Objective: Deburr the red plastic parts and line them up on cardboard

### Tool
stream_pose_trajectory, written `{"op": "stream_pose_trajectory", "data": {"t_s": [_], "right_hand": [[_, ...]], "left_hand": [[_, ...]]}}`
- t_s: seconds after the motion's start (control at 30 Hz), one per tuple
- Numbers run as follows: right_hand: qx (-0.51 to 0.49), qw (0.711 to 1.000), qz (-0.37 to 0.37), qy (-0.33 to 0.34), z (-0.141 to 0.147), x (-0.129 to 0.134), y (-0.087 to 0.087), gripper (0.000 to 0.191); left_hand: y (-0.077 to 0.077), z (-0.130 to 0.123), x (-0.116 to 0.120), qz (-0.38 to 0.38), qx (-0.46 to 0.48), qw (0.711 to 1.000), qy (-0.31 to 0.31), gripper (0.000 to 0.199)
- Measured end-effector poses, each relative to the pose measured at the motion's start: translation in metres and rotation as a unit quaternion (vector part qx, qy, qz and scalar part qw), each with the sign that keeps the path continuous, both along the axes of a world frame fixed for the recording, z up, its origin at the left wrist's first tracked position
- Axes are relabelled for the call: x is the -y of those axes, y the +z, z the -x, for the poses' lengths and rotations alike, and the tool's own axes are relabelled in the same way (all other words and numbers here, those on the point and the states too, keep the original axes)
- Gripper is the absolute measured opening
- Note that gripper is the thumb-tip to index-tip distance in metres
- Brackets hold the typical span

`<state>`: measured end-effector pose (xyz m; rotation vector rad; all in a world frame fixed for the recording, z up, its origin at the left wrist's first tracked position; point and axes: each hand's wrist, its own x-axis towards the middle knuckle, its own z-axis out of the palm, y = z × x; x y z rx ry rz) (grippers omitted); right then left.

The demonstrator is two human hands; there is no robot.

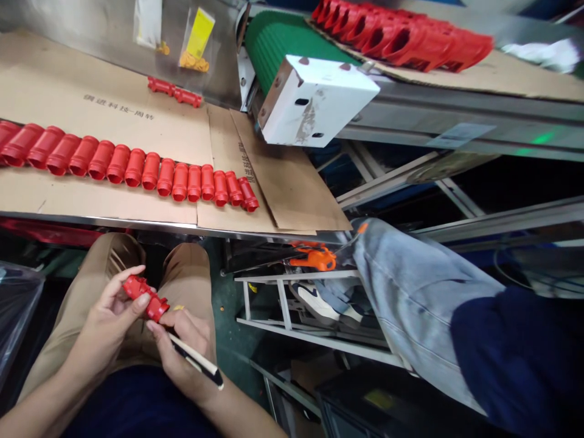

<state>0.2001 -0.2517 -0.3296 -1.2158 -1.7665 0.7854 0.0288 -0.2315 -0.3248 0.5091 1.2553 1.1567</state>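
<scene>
Head view looks down at two hands above the lap. The left hand [107,316] has its grip closed on a red plastic part [145,298], which looks like short tubes joined together, and the thumb lies on top of it. The right hand [185,350] has a closed grip on a black and white pen [196,359], and its fingers are just under the red plastic part. Below the hands are khaki trousers [191,274]. To the right, a co-worker's knee in light blue jeans [410,286] is beside a metal rack [283,304], with a shoe [314,304] and an orange tool [317,258] near it. Farther away, the desk [91,220] carries cardboard [104,115] with a long row of red tubes [137,170], and two joined red pieces [174,91] lie behind this row. Behind them are a plastic bag with yellow pieces [196,42], a green conveyor belt [283,42], a white metal box [314,100], and many more red parts [406,36] on cardboard.
</scene>
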Motion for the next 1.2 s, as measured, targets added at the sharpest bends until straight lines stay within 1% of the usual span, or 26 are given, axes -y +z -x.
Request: {"op": "stream_pose_trajectory", "data": {"t_s": [0.07, 0.13, 0.2, 0.3, 0.37, 0.43, 0.5, 0.57, 0.63, 0.77, 0.87, 0.93, 1.07, 1.13, 1.2], "right_hand": [[0.005, 0.999, -0.002, 0.039, -0.006, -0.003, 0.006, 0.02], [-0.015, 0.997, 0.003, 0.07, -0.016, -0.005, 0.016, 0.019], [-0.052, 0.994, -0.003, 0.095, -0.026, -0.006, 0.027, 0.017], [-0.103, 0.986, -0.037, 0.124, -0.035, -0.007, 0.036, 0.036], [-0.12, 0.981, -0.075, 0.134, -0.034, -0.007, 0.035, 0.037], [-0.129, 0.978, -0.097, 0.135, -0.031, -0.008, 0.032, 0.028], [-0.13, 0.978, -0.092, 0.138, -0.028, -0.01, 0.029, 0.021], [-0.125, 0.976, -0.093, 0.148, -0.025, -0.011, 0.027, 0.021], [-0.114, 0.974, -0.114, 0.161, -0.024, -0.012, 0.028, 0.024], [-0.111, 0.97, -0.139, 0.168, -0.022, -0.012, 0.028, 0.028], [-0.108, 0.971, -0.131, 0.167, -0.022, -0.012, 0.028, 0.028], [-0.107, 0.974, -0.112, 0.166, -0.022, -0.011, 0.028, 0.026], [-0.128, 0.978, -0.076, 0.146, -0.023, -0.009, 0.028, 0.022], [-0.134, 0.978, -0.071, 0.142, -0.024, -0.009, 0.029, 0.022], [-0.135, 0.977, -0.074, 0.148, -0.024, -0.009, 0.03, 0.023]], "left_hand": [[0.004, -0.001, 0.0, 0.02, 0.06, 0.998, 0.011, 0.075], [0.006, 0.004, -0.001, 0.02, 0.092, 0.995, 0.016, 0.079], [0.007, 0.012, -0.001, 0.012, 0.1, 0.995, 0.001, 0.069], [0.009, 0.02, 0.0, -0.003, 0.091, 0.996, -0.022, 0.05], [0.014, 0.019, 0.003, -0.002, 0.082, 0.996, -0.025, 0.049], [0.021, 0.016, 0.004, 0.011, 0.077, 0.997, -0.016, 0.053], [0.028, 0.011, 0.005, 0.028, 0.078, 0.997, -0.005, 0.056], [0.032, 0.009, 0.006, 0.04, 0.082, 0.996, 0.007, 0.058], [0.031, 0.008, 0.007, 0.039, 0.086, 0.995, 0.018, 0.059], [0.026, 0.008, 0.008, 0.022, 0.088, 0.996, 0.019, 0.055], [0.027, 0.006, 0.009, 0.028, 0.085, 0.996, 0.024, 0.053], [0.029, 0.006, 0.009, 0.032, 0.084, 0.995, 0.031, 0.052], [0.032, 0.007, 0.009, 0.045, 0.096, 0.994, 0.026, 0.06], [0.032, 0.007, 0.009, 0.053, 0.1, 0.993, 0.022, 0.062], [0.032, 0.007, 0.009, 0.054, 0.102, 0.993, 0.023, 0.06]]}}
